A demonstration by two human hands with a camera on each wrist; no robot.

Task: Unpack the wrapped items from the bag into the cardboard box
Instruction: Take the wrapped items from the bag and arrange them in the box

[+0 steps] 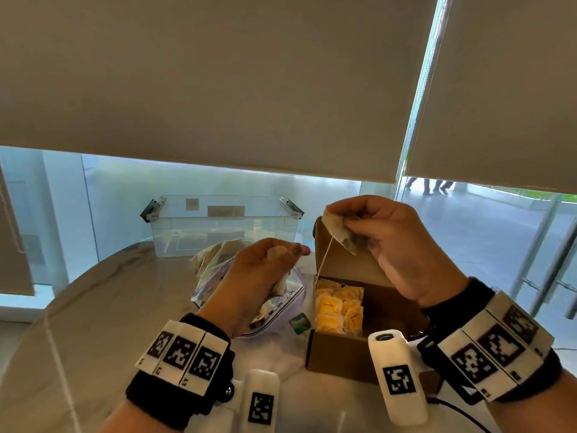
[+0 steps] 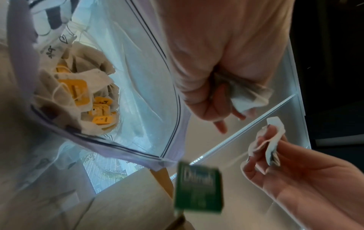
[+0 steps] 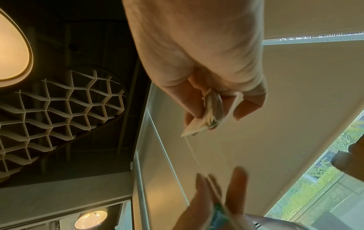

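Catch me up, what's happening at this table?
A person is moving tea bags from a clear zip bag into a cardboard box. The right hand pinches one tea bag above the open box, its string hanging down. The left hand grips another tea bag over the zip bag. Yellow-tagged tea bags already lie in the box.

Window-side tabletop and its surroundings

A pale, rounded tabletop (image 1: 103, 307) carries a clear plastic storage bin (image 1: 223, 228) with dark side latches at its far edge. Beige roller blinds (image 1: 218, 89) hang low over the glass wall (image 1: 125, 195) behind; at far right, people's legs (image 1: 432, 185) show outside. The right wrist view shows a white honeycomb ceiling panel (image 3: 59, 109) and a glowing lamp (image 3: 11, 52).
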